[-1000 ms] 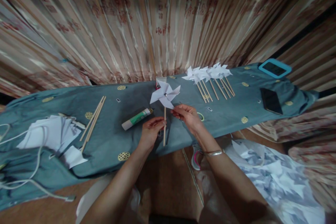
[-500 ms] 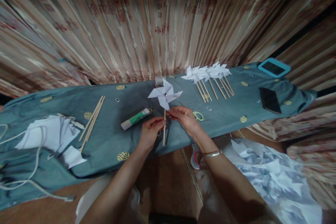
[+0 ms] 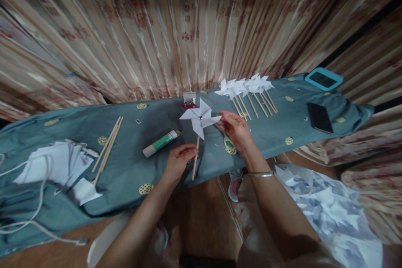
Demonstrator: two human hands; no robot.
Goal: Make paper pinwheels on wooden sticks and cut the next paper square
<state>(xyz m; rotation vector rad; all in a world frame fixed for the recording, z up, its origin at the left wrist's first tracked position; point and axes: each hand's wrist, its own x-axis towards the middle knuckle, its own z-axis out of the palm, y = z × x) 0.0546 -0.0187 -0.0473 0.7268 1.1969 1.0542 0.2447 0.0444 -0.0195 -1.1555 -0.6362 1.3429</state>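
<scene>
A white paper pinwheel (image 3: pixel 197 125) with a small shiny pin at its centre stands over the table on a thin wooden stick (image 3: pixel 195 163). My left hand (image 3: pixel 180 159) is closed, pinching the stick below the blades. At the tip of the right-hand blade are the thumb and fingers of my right hand (image 3: pixel 235 129), closed on the paper. Scissors (image 3: pixel 228 143) with a pale green handle lie partly hidden under my right hand. Left of the pinwheel lies a green and white glue stick (image 3: pixel 161 143). Behind it is a small open box (image 3: pixel 189 102) of metal pins.
Several finished pinwheels (image 3: pixel 248 86) lie in a row at the back right. Loose sticks (image 3: pixel 108 144), paper sheets (image 3: pixel 56 161) and a white cable (image 3: pixel 40 201) are on the left. A phone (image 3: pixel 319 117) and a blue-framed device (image 3: pixel 324 78) lie at right. A bag of paper pinwheels (image 3: pixel 333 209) stands below.
My right hand has moved from the stick up and right to a blade tip. The blades have turned, and the stick tilts slightly more. My left hand still pinches the stick.
</scene>
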